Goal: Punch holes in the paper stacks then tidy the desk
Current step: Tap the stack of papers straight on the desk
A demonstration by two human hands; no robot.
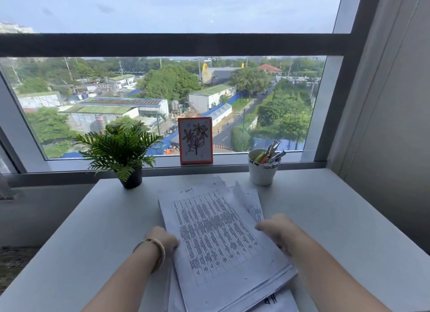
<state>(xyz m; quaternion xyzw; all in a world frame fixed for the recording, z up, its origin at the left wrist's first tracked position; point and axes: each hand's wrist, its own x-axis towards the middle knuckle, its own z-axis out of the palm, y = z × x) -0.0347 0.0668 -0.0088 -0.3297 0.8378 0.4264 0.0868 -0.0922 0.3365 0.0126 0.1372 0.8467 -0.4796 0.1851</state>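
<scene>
A thick stack of printed paper (pixel 216 232) with a table of dark text lies skewed on the white desk (pixel 93 230), over more loose sheets (pixel 254 204) that poke out at its right and near edge. My left hand (pixel 164 239), a bracelet at its wrist, grips the stack's left edge with curled fingers. Along the stack's right edge my right hand (pixel 278 230) holds the sheets, fingers bent over them. No hole punch is in view.
At the back of the desk stand a small potted fern (pixel 121 148) on the left and a white cup of pens and clips (pixel 264 167) on the right. A framed flower drawing (pixel 195 140) leans on the window sill. A grey wall (pixel 384 125) closes off the right side.
</scene>
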